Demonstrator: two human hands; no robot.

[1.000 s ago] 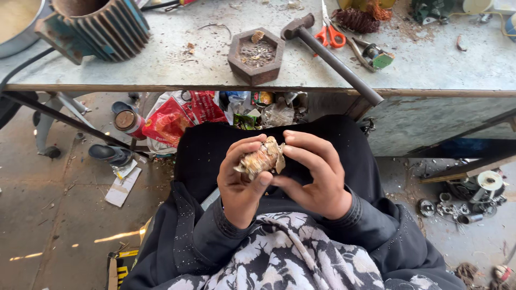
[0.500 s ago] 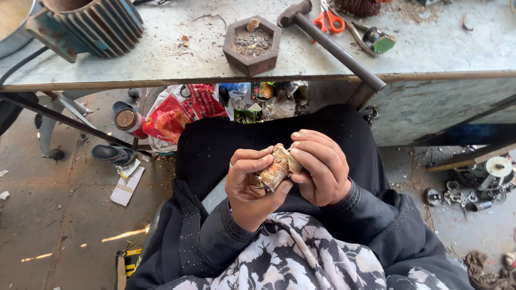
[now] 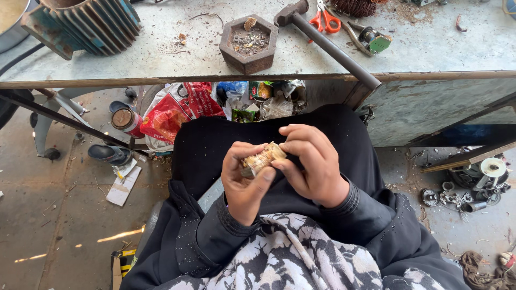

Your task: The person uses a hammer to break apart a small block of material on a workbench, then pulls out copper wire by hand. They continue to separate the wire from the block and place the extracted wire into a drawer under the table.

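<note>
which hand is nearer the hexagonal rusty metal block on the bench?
Left. Left hand sits almost straight below the hexagonal rusty metal block; right hand is below and further right.

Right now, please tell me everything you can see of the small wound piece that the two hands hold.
The small wound piece is a short, roughly cylindrical bundle, pale tan and coppery, with fine strands wrapped around it and a greyish end toward the left hand. It lies tilted above the lap, below the workbench edge. The left hand grips it from below, thumb against it; the right hand pinches its upper end with the fingertips. Its far side is hidden.
</note>
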